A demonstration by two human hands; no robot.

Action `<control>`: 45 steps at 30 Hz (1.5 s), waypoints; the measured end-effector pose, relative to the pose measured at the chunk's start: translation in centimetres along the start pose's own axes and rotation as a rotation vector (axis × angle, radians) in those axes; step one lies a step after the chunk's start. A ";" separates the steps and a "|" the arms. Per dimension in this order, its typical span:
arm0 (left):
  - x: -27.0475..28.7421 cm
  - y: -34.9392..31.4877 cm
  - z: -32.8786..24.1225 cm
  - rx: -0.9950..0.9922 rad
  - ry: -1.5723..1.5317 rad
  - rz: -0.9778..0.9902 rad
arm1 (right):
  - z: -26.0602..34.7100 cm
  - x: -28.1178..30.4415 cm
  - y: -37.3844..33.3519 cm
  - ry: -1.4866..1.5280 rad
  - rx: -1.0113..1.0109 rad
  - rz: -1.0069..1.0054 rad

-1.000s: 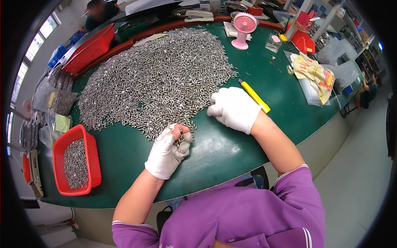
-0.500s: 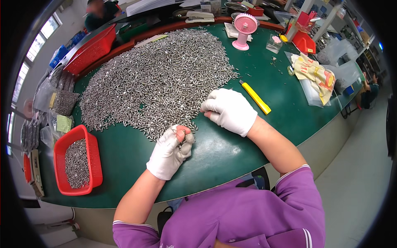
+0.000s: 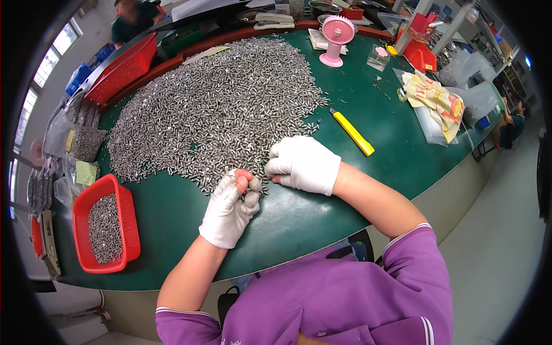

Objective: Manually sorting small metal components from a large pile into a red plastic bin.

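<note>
A wide heap of small silver metal parts (image 3: 218, 109) covers the green table (image 3: 299, 218). My left hand (image 3: 229, 208), in a white glove with bare fingertips, is curled at the heap's near edge and grips a few of the parts. My right hand (image 3: 303, 163), also gloved, rests fingers down on the heap's edge just right of the left hand, and the two nearly touch.
A red basket (image 3: 105, 227) with sorted metal parts sits at the left near edge. A yellow utility knife (image 3: 352, 131) lies right of the heap. A pink desk fan (image 3: 335, 33), a red tray (image 3: 122, 67), bags of parts (image 3: 86, 141) and a cloth (image 3: 432, 99) ring the table.
Both hands have shifted slightly left and closer together along the heap's near edge. My left hand stays curled on its parts.
</note>
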State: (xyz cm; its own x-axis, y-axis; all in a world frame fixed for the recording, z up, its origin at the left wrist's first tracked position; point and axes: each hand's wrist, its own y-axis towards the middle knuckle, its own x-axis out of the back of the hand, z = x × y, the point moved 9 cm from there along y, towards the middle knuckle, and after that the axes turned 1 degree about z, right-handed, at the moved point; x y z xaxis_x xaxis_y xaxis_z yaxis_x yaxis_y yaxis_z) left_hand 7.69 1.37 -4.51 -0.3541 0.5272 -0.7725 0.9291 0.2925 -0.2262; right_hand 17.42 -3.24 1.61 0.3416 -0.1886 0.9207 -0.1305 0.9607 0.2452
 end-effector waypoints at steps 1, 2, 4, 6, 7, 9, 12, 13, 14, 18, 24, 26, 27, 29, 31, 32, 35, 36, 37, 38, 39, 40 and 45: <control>-0.1 0.0 0.1 0.009 0.011 0.008 | 0.1 0.1 0.0 -0.001 0.000 -0.001; -0.1 0.0 0.0 0.009 0.011 0.009 | 0.1 0.2 -0.1 -0.022 -0.023 -0.001; 0.0 0.0 0.6 0.060 0.035 -0.004 | 0.1 0.3 -0.1 -0.040 -0.040 -0.001; -0.2 0.0 1.0 0.081 0.060 -0.003 | 0.3 2.2 -0.3 0.179 -0.002 -0.195; -0.4 0.0 1.1 0.098 0.071 0.012 | 0.4 2.5 -0.2 0.228 0.004 -0.190; -0.6 -0.1 1.3 0.118 0.092 -0.020 | 1.1 2.6 -0.2 0.241 0.041 -0.190; -1.0 -0.2 1.6 0.155 0.190 0.008 | 1.7 2.4 -0.2 0.294 0.106 -0.176; -1.0 -0.2 1.5 0.156 0.191 0.008 | 1.8 2.5 -0.2 0.317 0.117 -0.192; -1.0 -0.2 1.4 0.157 0.172 0.009 | 1.8 2.7 -0.3 0.339 0.128 -0.207; -0.8 -0.2 1.5 0.137 0.120 0.040 | 0.4 3.4 -0.2 0.326 0.006 -0.254; -0.5 -0.4 1.3 0.160 0.129 0.000 | -2.1 2.5 -0.7 0.076 -0.171 -0.236; -0.4 -0.4 1.1 0.141 0.134 -0.015 | -2.5 1.9 -0.7 0.044 -0.184 -0.200; -0.3 -0.4 1.0 0.120 0.138 -0.032 | -2.7 1.5 -0.7 0.013 -0.195 -0.162; -0.5 -0.4 0.8 0.101 0.138 -0.032 | -2.6 1.3 -0.7 -0.004 -0.192 -0.157; -0.5 -0.3 0.6 0.081 0.137 -0.034 | -2.5 1.2 -0.6 -0.020 -0.189 -0.152; -0.7 -0.3 0.7 0.084 0.124 -0.022 | -2.5 1.2 -0.5 -0.047 -0.203 -0.144; -0.5 -0.3 0.8 0.090 0.111 -0.016 | -2.5 1.1 -0.5 -0.082 -0.267 -0.109; -0.4 -0.3 0.9 0.095 0.112 -0.019 | -2.7 1.0 -0.6 -0.090 -0.318 -0.084; -0.3 -0.3 0.9 0.093 0.112 -0.020 | -2.6 0.9 -0.6 -0.091 -0.316 -0.084; -0.4 -0.3 1.0 0.097 0.085 0.001 | -2.4 0.9 -0.6 -0.032 -0.290 -0.112; -0.5 -0.3 1.0 0.099 0.059 0.023 | -2.2 1.0 -0.5 0.025 -0.262 -0.140; -0.4 -0.2 1.0 0.095 0.059 0.022 | -2.0 1.0 -0.4 0.234 -0.244 -0.158; -0.7 0.1 1.5 0.109 0.050 0.041 | -0.7 0.4 -0.4 0.749 -0.253 -0.079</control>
State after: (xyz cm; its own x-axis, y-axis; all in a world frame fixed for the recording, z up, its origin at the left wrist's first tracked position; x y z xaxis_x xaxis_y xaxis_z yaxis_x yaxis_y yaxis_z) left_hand 8.16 -0.16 -4.86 -0.3178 0.5769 -0.7524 0.9481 0.1826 -0.2605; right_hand 18.23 -3.61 1.67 0.8878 -0.1575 0.4323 0.1054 0.9842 0.1420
